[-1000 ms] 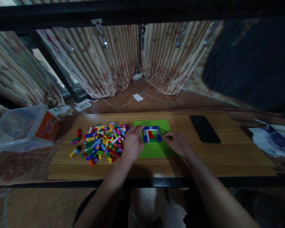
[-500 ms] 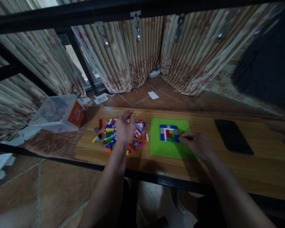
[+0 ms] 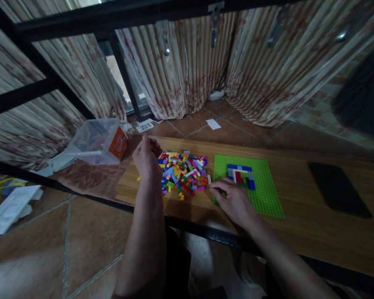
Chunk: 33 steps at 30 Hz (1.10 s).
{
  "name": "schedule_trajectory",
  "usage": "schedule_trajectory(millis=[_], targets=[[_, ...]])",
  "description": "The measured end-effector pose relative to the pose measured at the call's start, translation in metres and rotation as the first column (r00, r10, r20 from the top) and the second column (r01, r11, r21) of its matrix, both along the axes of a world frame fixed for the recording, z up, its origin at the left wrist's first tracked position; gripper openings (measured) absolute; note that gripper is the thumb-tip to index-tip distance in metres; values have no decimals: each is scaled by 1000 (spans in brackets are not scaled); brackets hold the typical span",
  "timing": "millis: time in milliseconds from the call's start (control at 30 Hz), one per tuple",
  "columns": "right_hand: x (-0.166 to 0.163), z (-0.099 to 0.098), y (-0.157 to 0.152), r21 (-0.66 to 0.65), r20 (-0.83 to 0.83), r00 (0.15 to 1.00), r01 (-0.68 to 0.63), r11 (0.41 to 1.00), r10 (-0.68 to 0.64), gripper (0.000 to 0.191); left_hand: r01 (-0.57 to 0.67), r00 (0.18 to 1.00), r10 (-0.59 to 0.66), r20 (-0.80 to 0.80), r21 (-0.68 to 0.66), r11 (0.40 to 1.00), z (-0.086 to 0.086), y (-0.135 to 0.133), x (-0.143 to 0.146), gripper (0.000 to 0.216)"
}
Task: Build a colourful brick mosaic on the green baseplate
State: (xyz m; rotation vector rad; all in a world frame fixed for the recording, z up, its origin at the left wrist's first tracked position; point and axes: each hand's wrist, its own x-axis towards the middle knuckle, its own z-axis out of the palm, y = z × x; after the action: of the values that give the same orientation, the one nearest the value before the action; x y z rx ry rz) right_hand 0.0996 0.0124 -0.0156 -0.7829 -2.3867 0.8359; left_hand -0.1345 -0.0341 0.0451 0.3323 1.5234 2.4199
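My left hand point(image 3: 147, 158) is raised over the left end of the brick pile, its fingers curled closed; whatever they may hold is hidden. Colourful toy bricks point(image 3: 183, 172) lie heaped on the wooden table to its right. At the left edge of the green baseplate point(image 3: 264, 187), my right hand point(image 3: 233, 199) reaches low with thumb and fingers pinched together, and I cannot make out anything between them. A white brick point(image 3: 209, 179) and an orange brick point(image 3: 204, 181) lie just beyond its fingertips. On the baseplate stands a square brick build point(image 3: 252, 182) in blue, white, red and green, partly covered by my right hand.
A clear plastic box point(image 3: 93, 143) with an orange label stands beyond the table's left end. A flat black slab point(image 3: 339, 189) lies on the table point(image 3: 302, 232) at the right. Curtains point(image 3: 193, 70) hang behind, and a white card point(image 3: 213, 124) is on the floor.
My right hand has moved left from the brick build to the baseplate's left edge, near the pile. My left hand has shifted left off the pile's middle. The view has turned left.
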Motion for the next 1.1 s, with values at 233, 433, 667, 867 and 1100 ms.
schedule_trajectory(millis=[233, 433, 667, 867, 1100], targets=[[-19, -14, -21, 25, 64, 994, -87, 996, 86, 16, -9, 999, 10, 40, -21, 1000, 3, -5, -3, 36], [-25, -21, -19, 75, 105, 994, 4, 997, -12, 16, -2, 997, 0, 71, 30, 1000, 3, -7, -5, 33], [-20, -21, -6, 37, 25, 999, 47, 998, -48, 18, -2, 992, -4, 125, 48, 999, 0, -8, -9, 23], [-20, -20, -6, 86, 83, 997, -11, 996, 4, 19, 7, 993, -14, 114, 54, 998, -1, -7, -7, 14], [-27, -21, -4, 121, 160, 987, 10, 993, -29, 17, 38, 993, -41, 107, 30, 999, 0, -4, -3, 12]])
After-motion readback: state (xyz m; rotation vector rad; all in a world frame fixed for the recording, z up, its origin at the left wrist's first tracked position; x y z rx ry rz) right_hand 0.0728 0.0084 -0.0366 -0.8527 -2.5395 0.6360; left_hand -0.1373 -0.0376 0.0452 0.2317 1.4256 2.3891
